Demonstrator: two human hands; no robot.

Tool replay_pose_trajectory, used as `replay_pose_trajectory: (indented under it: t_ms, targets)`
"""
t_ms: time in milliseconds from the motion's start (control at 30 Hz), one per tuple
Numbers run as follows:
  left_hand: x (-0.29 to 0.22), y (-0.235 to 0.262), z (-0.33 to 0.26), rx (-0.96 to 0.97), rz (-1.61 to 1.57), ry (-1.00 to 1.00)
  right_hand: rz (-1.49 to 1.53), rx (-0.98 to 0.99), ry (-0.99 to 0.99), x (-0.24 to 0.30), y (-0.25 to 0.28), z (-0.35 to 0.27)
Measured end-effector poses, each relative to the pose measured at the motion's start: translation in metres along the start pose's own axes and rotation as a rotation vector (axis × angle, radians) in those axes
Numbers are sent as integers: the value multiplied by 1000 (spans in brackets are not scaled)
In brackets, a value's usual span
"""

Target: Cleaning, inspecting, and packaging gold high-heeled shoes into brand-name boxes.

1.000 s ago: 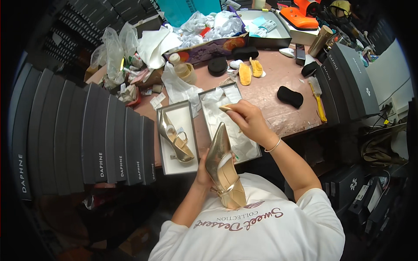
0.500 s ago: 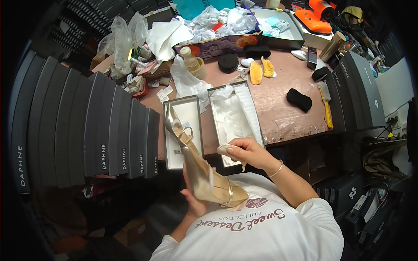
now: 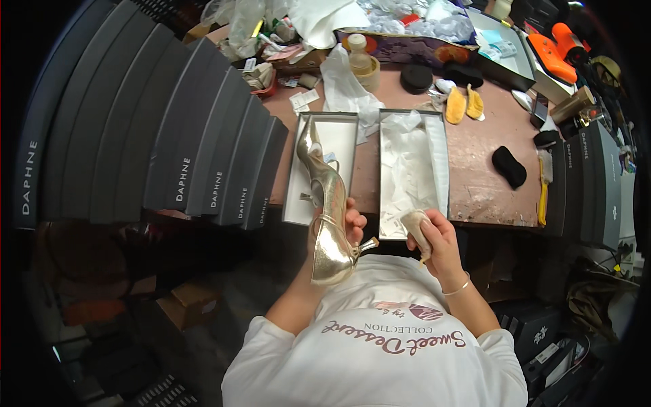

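My left hand (image 3: pixel 354 224) is closed round a gold ankle-strap high-heeled shoe (image 3: pixel 331 251). The shoe's rounded back end is toward me, and its slim heel sticks out to the right. Another gold shoe (image 3: pixel 308 146) lies in the open left shoebox (image 3: pixel 290 203), partly hidden behind the held one. Between the thumb and fingers of my right hand (image 3: pixel 442 249) is a small beige wad of cloth (image 3: pixel 415 229), apart from the shoe. It is close to the near edge of the right shoebox (image 3: pixel 444 163), which contains white tissue paper.
Dark shoeboxes (image 3: pixel 142 129) stand in a row on the left, with more boxes (image 3: pixel 590 183) at right. On the table (image 3: pixel 478 197) are a black pad (image 3: pixel 508 167), a yellow-handled brush (image 3: pixel 544 186), yellow pads (image 3: pixel 456 105) and a bottle (image 3: pixel 359 54).
The view has shifted, so the table sits further right. My left hand has turned the shoe, bringing its back toward me and its heel to the right. My right hand still grips the cloth.
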State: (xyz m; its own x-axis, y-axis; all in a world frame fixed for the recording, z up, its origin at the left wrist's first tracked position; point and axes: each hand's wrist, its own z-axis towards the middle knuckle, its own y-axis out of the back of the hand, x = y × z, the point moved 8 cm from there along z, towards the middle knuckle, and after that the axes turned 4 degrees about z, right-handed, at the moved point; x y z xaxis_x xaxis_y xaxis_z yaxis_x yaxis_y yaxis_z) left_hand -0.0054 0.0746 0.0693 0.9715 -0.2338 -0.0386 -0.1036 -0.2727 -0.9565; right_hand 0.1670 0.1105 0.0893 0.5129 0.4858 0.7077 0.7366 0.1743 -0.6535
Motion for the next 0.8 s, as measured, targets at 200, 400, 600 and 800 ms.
replay_pose_trajectory:
  t_ms: [200, 400, 600, 800]
  targets:
    - [9, -14, 6, 398, -6, 201, -290, 30, -106, -18, 1, -20]
    - [17, -16, 7, 443, -14, 305, -443, 87, -58, -8, -17, -18]
    - [17, -20, 17, 465, -148, 371, -527, 81, -21, 0, -23, -17]
    - [13, -30, 19, 529, -49, 392, -640, 76, 127, 17, -42, -16]
